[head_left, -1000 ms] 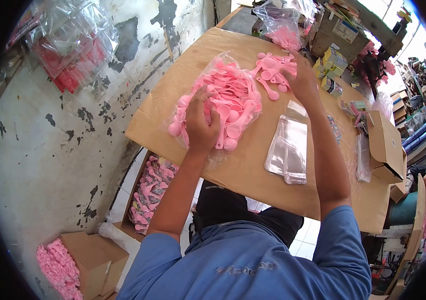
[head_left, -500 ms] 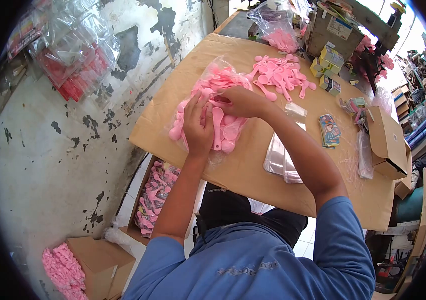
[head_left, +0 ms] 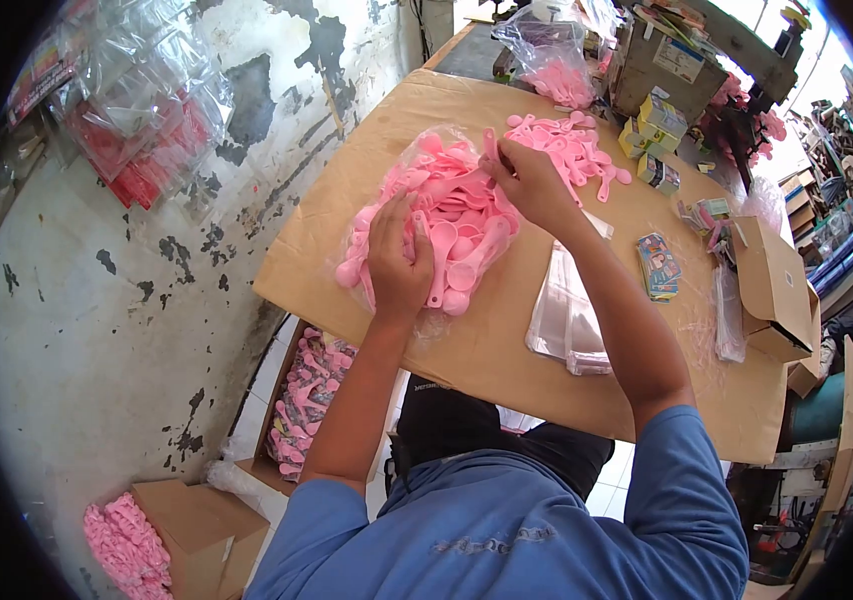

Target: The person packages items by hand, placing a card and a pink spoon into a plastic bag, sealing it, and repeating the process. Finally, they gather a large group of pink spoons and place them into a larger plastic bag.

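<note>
A clear plastic bag filled with pink plastic spoons [head_left: 462, 190] lies on the brown-covered table [head_left: 347, 150], its contents exposed at the top. Against the near left side of the bag rests my left hand [head_left: 399, 262], fingers stretched and fairly flat. My right hand [head_left: 535, 182] is closed at the bag's right edge, pinching a pink spoon [head_left: 490, 147] that sticks up beside the fingers. Behind that hand a loose pile of pink spoons [head_left: 567, 140] is spread on the table, partly hidden by it.
Flat clear plastic bags [head_left: 567, 320] lie under my right forearm. Farther right are a stack of printed cards [head_left: 659, 268], small yellow boxes [head_left: 660, 125] and an opened carton [head_left: 772, 285]. Below the table's left edge stands a box of packed pink spoons [head_left: 309, 400].
My right hand has come out of the bag's middle and moved up and right, now with a spoon. My left hand stays on the bag, whose spoons are more visible.
</note>
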`<state>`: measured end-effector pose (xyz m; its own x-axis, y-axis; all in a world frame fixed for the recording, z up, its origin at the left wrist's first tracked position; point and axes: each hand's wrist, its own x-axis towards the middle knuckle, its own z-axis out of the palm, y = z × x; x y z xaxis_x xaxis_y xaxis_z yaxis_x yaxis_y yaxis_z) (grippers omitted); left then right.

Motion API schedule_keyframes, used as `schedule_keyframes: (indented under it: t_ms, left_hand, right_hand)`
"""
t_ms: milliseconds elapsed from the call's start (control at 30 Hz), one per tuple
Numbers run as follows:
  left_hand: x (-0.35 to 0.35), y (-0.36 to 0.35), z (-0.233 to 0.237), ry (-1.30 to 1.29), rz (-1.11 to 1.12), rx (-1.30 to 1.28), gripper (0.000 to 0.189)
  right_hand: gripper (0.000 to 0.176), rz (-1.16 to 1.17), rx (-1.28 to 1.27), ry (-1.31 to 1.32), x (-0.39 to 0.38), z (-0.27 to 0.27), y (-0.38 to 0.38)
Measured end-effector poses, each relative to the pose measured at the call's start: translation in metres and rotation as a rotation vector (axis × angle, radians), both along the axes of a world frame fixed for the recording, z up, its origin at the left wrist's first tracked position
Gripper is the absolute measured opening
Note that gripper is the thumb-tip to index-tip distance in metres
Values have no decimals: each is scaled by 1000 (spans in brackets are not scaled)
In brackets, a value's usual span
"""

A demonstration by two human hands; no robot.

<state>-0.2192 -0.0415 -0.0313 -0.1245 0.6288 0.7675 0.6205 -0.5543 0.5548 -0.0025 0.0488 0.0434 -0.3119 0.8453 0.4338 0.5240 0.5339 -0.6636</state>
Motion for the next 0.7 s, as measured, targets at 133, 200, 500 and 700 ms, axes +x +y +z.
schedule_keyframes:
  t_ms: [133, 200, 500, 700]
  left_hand:
    - [1, -1, 2, -34, -14, 5, 44]
    - [1, -1, 2, -40, -13, -11, 44]
    - [3, -3, 8, -55, -45, -21, 41]
    - [3, 1, -1, -86, -46, -19, 44]
  right_hand:
    - [22, -38, 68, 163, 6, 11, 1]
    - [24, 7, 41, 472, 16, 6, 19]
    - [46, -568, 376, 79, 89, -32, 83]
    - [31, 210, -87, -70, -1, 5, 9]
